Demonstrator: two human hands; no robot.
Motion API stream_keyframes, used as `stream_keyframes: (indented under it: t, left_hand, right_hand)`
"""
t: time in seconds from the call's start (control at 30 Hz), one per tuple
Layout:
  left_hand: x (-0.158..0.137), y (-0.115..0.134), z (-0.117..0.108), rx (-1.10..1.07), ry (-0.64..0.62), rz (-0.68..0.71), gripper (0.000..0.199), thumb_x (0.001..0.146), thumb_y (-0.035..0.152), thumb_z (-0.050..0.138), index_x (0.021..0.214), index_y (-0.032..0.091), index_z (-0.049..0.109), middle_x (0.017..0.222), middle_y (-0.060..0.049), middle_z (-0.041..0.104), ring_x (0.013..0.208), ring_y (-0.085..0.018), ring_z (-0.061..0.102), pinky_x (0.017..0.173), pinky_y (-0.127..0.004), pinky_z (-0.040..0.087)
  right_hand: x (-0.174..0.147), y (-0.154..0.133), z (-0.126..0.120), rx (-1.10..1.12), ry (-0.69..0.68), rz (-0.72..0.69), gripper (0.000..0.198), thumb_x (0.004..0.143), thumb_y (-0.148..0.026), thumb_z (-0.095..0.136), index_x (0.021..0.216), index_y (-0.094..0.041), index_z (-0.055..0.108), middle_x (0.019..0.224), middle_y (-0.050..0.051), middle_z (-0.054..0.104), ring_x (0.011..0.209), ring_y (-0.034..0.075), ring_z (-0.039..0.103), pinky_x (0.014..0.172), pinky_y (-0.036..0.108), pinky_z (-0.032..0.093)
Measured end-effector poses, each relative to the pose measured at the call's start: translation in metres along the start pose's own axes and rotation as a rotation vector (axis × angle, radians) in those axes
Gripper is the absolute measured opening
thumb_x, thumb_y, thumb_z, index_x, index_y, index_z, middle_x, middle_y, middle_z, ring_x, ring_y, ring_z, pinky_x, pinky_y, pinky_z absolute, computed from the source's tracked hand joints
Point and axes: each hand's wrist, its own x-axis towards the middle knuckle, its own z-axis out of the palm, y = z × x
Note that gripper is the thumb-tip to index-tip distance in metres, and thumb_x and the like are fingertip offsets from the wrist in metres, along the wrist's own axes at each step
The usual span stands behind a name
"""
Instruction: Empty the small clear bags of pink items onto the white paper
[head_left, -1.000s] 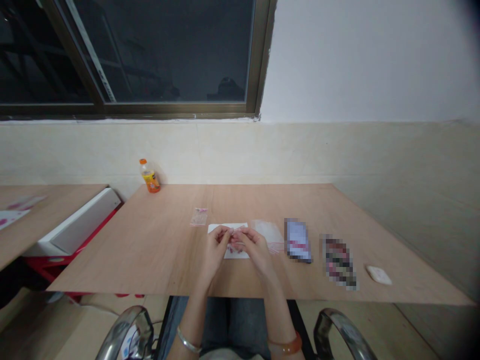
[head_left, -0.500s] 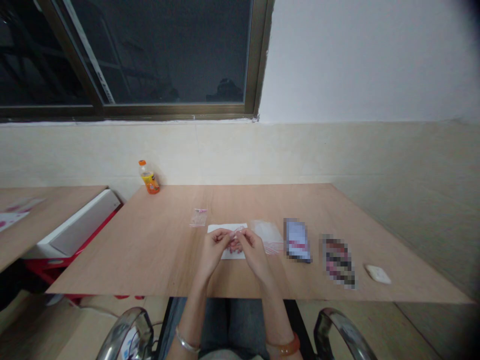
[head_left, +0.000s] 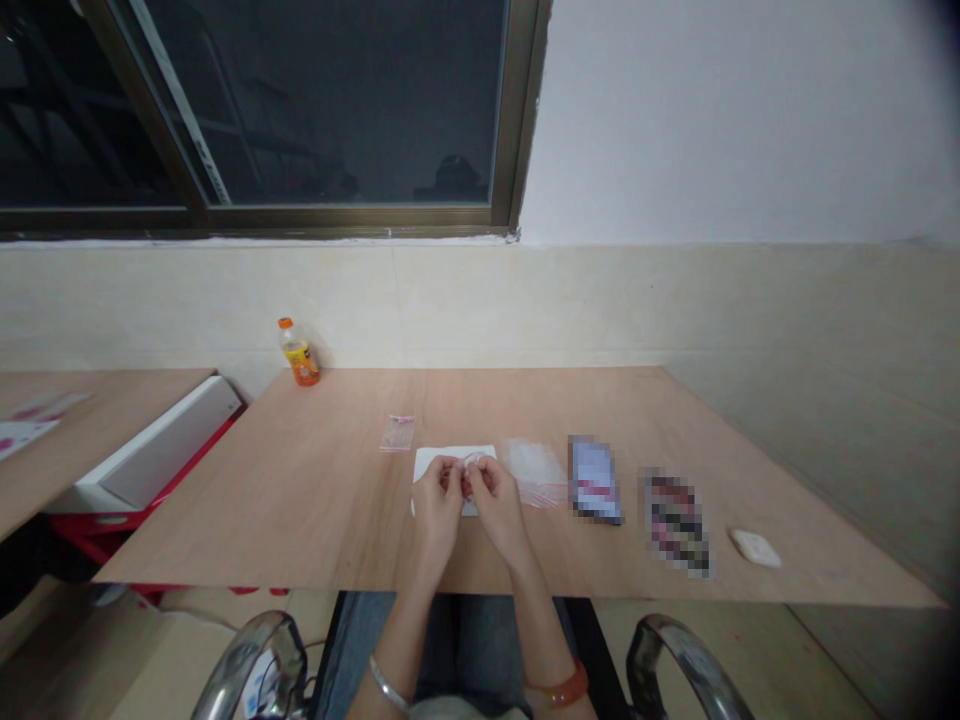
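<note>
My left hand (head_left: pixel 439 498) and my right hand (head_left: pixel 491 495) meet over a sheet of white paper (head_left: pixel 427 460), fingertips almost touching. Between them both pinch a small clear plastic bag (head_left: pixel 473 459), mostly covered by the fingers. Small reddish pieces (head_left: pixel 468 488) show in the gap under the fingertips; what they are is too small to tell. Right of the paper, close to my right hand, lies a stack of clear zip bags (head_left: pixel 534 470) with pink closure strips. Farther back on the left is a single zip bag (head_left: pixel 397 434) with something small and pink along its top.
The wooden table (head_left: pixel 247 500) holds a phone-like blurred item (head_left: pixel 595 480), a second blurred object (head_left: pixel 679 525) and a small white case (head_left: pixel 756 547) at right. An orange drink bottle (head_left: pixel 301 358) stands at the back left. Metal chair armrests (head_left: pixel 274 645) flank my lap.
Both hands have drawn closer together and turned inward, and the fingers now cover more of the bag and the reddish pieces. Everything else on the table stays where it was.
</note>
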Motion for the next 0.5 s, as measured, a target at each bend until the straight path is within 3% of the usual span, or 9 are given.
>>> stream_keyframes:
  t: [0.5]
  left_hand:
    - [-0.004,0.01,0.004,0.145,0.028,-0.019,0.029,0.084,0.037,0.044,0.079,0.015,0.062,0.074,-0.007,0.068,0.066,-0.019,0.064,0.061,-0.027,0.045]
  right_hand:
    - [-0.001,-0.004,-0.005,-0.066,-0.023,-0.005,0.024,0.082,-0.035,0.048,0.07,-0.017,0.058,0.065,0.001,0.059,0.062,0.014,0.054,0.058,0.025,0.044]
